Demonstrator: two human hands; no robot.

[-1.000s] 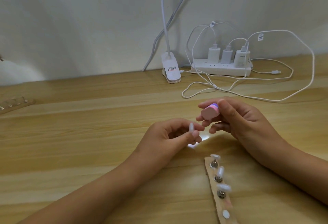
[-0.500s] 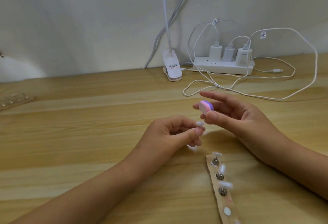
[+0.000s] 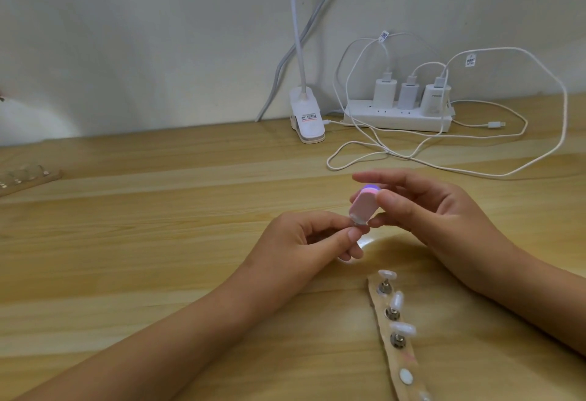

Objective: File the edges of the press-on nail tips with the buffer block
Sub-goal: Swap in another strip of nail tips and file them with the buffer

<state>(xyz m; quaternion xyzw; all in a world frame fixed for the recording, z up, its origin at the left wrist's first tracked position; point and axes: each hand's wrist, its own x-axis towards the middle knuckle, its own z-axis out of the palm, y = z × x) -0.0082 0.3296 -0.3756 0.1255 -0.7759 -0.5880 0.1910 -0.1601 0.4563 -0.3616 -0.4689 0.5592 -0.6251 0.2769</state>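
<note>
My right hand (image 3: 437,210) pinches a small pink buffer block (image 3: 458,207) with a purple layer between thumb and fingers, tilted down to the left. My left hand (image 3: 304,242) pinches a white press-on nail tip (image 3: 357,223) between thumb and forefinger; the block's lower end touches it and most of the tip is hidden. In front of the hands lies a beige holder strip (image 3: 394,356) with several white nail tips (image 3: 387,274) standing on metal studs.
A white power strip (image 3: 396,119) with three chargers and looping white cables (image 3: 444,159) sits at the back right. A white lamp clip (image 3: 307,118) stands beside it. A second wooden holder with clear tips (image 3: 25,177) lies at the far left.
My right hand turned the buffer block and brought it down and left onto the nail tip held by my left hand. The left hand barely moved.
</note>
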